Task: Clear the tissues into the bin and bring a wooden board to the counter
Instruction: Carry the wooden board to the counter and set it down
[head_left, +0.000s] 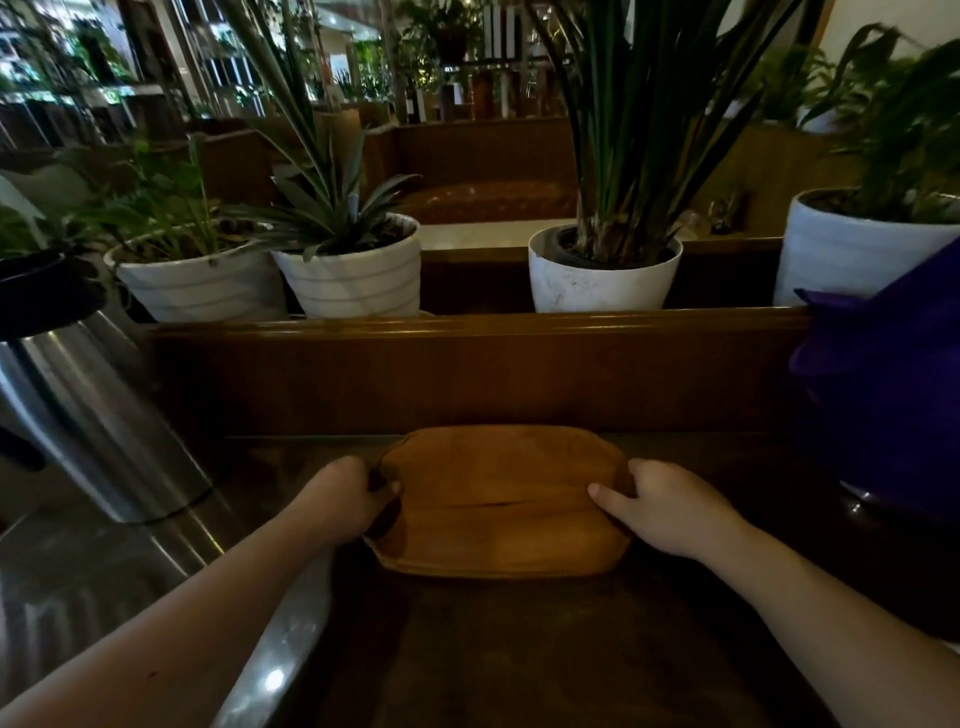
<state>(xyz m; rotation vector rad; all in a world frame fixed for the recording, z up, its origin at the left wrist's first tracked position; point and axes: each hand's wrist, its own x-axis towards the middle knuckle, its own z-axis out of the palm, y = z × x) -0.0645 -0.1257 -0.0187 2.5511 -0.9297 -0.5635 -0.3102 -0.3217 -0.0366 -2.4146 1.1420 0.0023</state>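
A light brown wooden board with rounded corners and a crack along its middle lies on the dark wooden counter. My left hand grips its left edge, thumb on top. On the opposite side, my right hand holds the right edge, thumb pressed on the top face. The board looks slightly lifted at its near edge; I cannot tell for sure. No tissues and no bin are in view.
A steel thermos jug stands at the left on a metal surface. A purple cloth-covered object sits at the right. Behind a raised wooden ledge stand several white plant pots, such as one pot.
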